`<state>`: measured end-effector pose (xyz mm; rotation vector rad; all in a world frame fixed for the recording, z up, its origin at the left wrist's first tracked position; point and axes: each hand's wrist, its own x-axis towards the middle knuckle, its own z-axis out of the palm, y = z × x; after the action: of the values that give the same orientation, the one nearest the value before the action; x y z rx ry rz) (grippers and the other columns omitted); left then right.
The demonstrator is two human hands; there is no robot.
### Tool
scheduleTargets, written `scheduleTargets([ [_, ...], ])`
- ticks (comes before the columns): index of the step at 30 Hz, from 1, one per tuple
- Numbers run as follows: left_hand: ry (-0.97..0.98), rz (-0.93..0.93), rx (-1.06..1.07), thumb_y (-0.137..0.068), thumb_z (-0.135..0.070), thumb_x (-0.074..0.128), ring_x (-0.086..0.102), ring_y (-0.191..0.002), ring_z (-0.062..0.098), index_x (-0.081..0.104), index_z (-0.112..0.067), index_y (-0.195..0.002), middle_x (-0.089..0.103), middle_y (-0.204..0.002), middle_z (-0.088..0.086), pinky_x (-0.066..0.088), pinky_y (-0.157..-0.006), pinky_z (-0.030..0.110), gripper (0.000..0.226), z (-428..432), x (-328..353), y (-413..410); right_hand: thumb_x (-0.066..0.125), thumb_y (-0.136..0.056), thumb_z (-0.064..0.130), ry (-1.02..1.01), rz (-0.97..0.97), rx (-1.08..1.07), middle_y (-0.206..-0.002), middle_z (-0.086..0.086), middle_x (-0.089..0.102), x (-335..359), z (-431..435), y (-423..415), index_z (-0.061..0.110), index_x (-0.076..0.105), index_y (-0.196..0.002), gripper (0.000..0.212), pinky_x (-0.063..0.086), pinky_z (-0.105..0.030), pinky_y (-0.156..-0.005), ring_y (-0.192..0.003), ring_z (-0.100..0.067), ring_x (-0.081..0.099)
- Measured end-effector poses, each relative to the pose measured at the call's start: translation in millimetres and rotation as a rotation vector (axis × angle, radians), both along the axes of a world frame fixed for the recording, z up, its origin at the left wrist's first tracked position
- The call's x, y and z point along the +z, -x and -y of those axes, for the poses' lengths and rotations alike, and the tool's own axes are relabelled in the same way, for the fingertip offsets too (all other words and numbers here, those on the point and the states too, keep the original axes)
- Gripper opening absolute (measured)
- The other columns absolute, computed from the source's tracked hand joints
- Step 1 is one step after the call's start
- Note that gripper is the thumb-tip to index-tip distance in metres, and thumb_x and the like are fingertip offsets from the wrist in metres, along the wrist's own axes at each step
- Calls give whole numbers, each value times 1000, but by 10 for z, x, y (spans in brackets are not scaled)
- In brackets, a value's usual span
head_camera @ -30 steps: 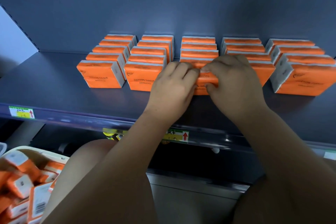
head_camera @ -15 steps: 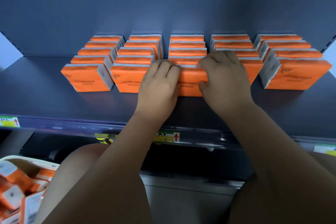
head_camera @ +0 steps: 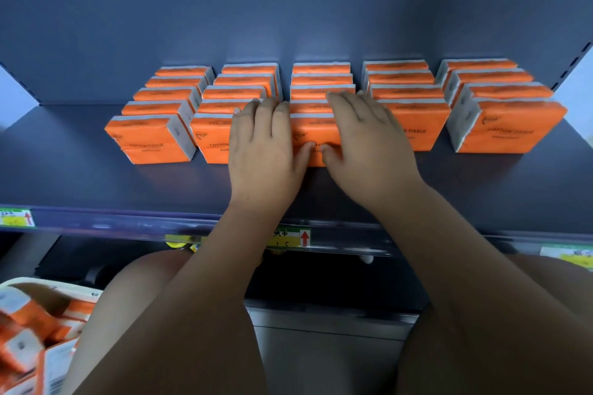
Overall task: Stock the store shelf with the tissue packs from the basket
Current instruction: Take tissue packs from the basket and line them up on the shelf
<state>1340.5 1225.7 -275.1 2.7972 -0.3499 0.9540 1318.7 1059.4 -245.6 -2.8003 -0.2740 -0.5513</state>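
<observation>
Orange, film-wrapped, likely light and squashy, the middle row's front tissue pack (head_camera: 316,135) on the shelf (head_camera: 96,183) suited holding by its ends; left grip (head_camera: 266,144) and right grip (head_camera: 369,138) lay flat-fingered upon it.

You have the orange packs (head_camera: 150,141) lined up on the dark shelf (head_camera: 96,183) in five files running front to back. Each stands upright, with white ends to the sides and "COTTON TISSUE" printed on the front face. Narrow gaps part the files, the outer ones fan slightly outward, and the whole block sits well back from the shelf's front edge. The middle pack (head_camera: 316,135) at the front stands about level with its neighbours. Your left hand (head_camera: 263,151) and right hand (head_camera: 365,144) lie flat over its top, thumbs on its face. Low at your left, the pale basket (head_camera: 48,285) holds loose packs (head_camera: 29,317), jumbled and blurred.
</observation>
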Motion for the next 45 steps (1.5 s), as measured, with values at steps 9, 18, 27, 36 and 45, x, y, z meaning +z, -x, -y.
scheduleTargets([
  [9,229,-53,222,-103,-51,38,31,-153,35,44,-9,-154,40,-164,13,21,-125,56,66,-441,328,501,19,-100,64,-263,25,142,-164,-3,39,199,-604,272,18,41,-157,77,25,-44,-126,-154,-23,30],
  [18,52,-74,615,-101,-64,34,21,-157,37,32,-20,-162,25,-171,9,19,-125,58,76,-1781,45,1989,30,-99,62,-79,34,549,-166,-6,36,180,-1904,983,19,40,-157,72,29,-49,-122,-154,-29,30],
  [27,156,-196,1007,-99,-60,40,28,-154,41,34,-9,-159,39,-164,16,26,-123,57,79,-2783,-706,3292,39,-103,55,99,-126,846,-164,-6,36,-534,-3367,1814,20,36,-158,65,27,-51,-121,-152,-31,30],
  [36,300,-438,1094,-99,-63,34,15,-159,36,30,-12,-161,33,-167,11,16,-128,52,81,-3081,-1320,3577,50,-100,49,380,-483,829,-147,-6,52,-1276,-3650,1676,22,44,-148,55,41,-44,-106,-137,-31,46],
  [45,322,-670,980,-98,-55,58,19,-158,36,32,-17,-160,34,-166,10,18,-128,49,77,-3371,-1764,3382,50,-103,38,236,-744,750,-136,-6,53,-1494,-4075,1411,25,48,-144,42,51,-44,-92,-123,-33,55],
])
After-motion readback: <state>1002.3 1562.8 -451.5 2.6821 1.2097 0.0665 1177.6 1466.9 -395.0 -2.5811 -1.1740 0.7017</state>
